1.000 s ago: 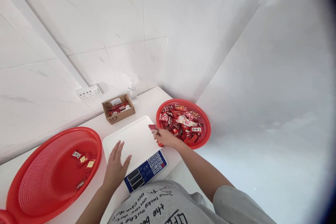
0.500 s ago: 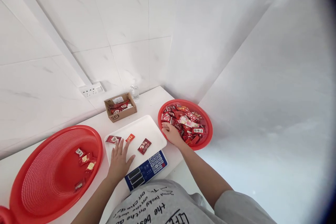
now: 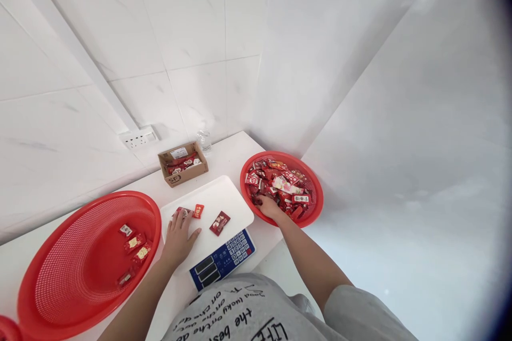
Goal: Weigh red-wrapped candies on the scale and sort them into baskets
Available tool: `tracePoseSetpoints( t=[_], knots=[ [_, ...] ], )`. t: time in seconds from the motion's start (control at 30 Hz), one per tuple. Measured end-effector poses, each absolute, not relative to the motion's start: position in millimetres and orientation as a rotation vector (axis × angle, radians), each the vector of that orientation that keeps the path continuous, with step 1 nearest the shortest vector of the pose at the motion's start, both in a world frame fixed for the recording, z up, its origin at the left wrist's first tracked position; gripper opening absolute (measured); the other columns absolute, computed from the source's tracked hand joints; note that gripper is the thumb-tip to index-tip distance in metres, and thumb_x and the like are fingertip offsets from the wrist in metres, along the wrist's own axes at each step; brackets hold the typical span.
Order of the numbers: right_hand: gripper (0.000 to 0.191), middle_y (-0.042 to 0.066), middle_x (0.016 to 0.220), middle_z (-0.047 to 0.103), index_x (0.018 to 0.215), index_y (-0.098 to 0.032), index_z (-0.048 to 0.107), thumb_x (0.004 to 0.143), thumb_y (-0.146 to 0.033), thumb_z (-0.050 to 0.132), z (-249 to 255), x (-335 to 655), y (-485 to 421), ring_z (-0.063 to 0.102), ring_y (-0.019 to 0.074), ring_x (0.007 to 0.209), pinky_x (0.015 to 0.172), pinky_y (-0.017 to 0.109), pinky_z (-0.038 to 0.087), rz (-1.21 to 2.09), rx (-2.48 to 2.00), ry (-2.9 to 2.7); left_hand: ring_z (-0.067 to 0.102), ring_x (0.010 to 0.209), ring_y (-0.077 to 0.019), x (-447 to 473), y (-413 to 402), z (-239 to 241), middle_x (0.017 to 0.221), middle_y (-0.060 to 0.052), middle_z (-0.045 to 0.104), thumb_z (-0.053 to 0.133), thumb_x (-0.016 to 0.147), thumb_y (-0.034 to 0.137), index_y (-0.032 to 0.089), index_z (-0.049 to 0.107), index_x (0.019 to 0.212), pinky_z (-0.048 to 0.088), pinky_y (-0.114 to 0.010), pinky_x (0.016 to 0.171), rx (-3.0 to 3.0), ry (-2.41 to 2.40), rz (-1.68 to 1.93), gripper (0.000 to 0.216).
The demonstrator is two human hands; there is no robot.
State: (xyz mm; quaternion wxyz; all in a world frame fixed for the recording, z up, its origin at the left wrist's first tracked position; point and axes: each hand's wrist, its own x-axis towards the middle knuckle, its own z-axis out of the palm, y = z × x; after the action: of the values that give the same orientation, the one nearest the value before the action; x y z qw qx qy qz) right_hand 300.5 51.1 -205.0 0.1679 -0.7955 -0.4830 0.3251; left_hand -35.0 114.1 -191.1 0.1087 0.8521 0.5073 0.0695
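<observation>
My left hand (image 3: pixel 178 237) lies over the white tray (image 3: pixel 236 205) of a digital scale, fingers stretched out, tips on a dark red snack packet (image 3: pixel 184 211) that they partly cover. Beside those fingers is a small bright red packet (image 3: pixel 198 211). A larger dark red packet (image 3: pixel 220 223) rests farther right on the same tray. My right hand (image 3: pixel 270 208) reaches over the near left rim of the right red basket (image 3: pixel 317 208), its fingers curled down among many red snack packets (image 3: pixel 288 185). Its fingertips are partly hidden, and what they grip cannot be made out.
A large red basket (image 3: pixel 80 208) at the left holds several small packets (image 3: pixel 134 243). Behind the tray stand a cardboard box (image 3: pixel 188 173) of red packets and a clear plastic object (image 3: pixel 204 140). The scale's blue keypad panel (image 3: pixel 222 258) faces me. A wall socket (image 3: pixel 140 138) is behind.
My right hand has moved down into the packets, its fingers now curled. My left hand has slid slightly left, shifting the dark red packet. The left basket has moved a little right.
</observation>
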Motion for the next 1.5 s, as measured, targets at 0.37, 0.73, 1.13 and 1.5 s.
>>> tracePoseSetpoints(
  t=[0.37, 0.73, 1.13, 1.5],
  knots=[
    [0.023, 0.012, 0.098, 0.066, 0.097, -0.015, 0.061, 0.080, -0.024, 0.049, -204.5, 306.3, 48.8, 0.061, 0.0220, 0.084, 0.076, 0.031, 0.043, 1.001, -2.248, -1.428, 0.015, 0.137, -0.0326, -17.3, 99.1, -183.5, 0.147, -0.008, 0.030, 0.044, 0.084, 0.047, 0.026, 0.044, 0.132, 0.020, -0.054, 0.106, 2.511, 1.276, 0.138, 0.053],
    [0.030, 0.007, 0.094, 0.065, 0.093, -0.016, 0.059, 0.085, -0.040, 0.043, -188.1, 307.9, 32.1, 0.058, 0.0191, 0.085, 0.078, 0.030, 0.043, 1.070, -2.040, -1.452, 0.015, 0.137, -0.0297, -49.6, 90.1, -189.2, 0.147, -0.013, 0.029, 0.038, 0.087, 0.045, 0.017, 0.039, 0.135, 0.021, -0.051, 0.108, 2.435, 1.429, 0.320, 0.055],
    [0.027, 0.006, 0.093, 0.065, 0.096, -0.018, 0.058, 0.078, -0.037, 0.052, -154.4, 285.3, 36.5, 0.058, 0.0199, 0.084, 0.079, 0.034, 0.045, 0.883, -1.910, -1.105, 0.024, 0.134, -0.0318, -106.6, 80.5, -191.9, 0.140, -0.019, 0.037, 0.031, 0.087, 0.053, 0.010, 0.041, 0.130, 0.026, -0.051, 0.106, 2.310, 1.698, 0.393, 0.061],
    [0.031, 0.008, 0.106, 0.064, 0.103, -0.018, 0.058, 0.084, -0.038, 0.045, -139.5, 206.1, 71.4, 0.060, 0.0149, 0.099, 0.086, 0.033, 0.046, 1.251, -1.403, -0.956, 0.018, 0.137, -0.0270, -32.8, 60.1, -182.3, 0.145, -0.010, 0.032, 0.039, 0.088, 0.044, 0.021, 0.034, 0.138, 0.023, -0.050, 0.107, 2.497, 1.322, 0.303, 0.055]
  ],
)
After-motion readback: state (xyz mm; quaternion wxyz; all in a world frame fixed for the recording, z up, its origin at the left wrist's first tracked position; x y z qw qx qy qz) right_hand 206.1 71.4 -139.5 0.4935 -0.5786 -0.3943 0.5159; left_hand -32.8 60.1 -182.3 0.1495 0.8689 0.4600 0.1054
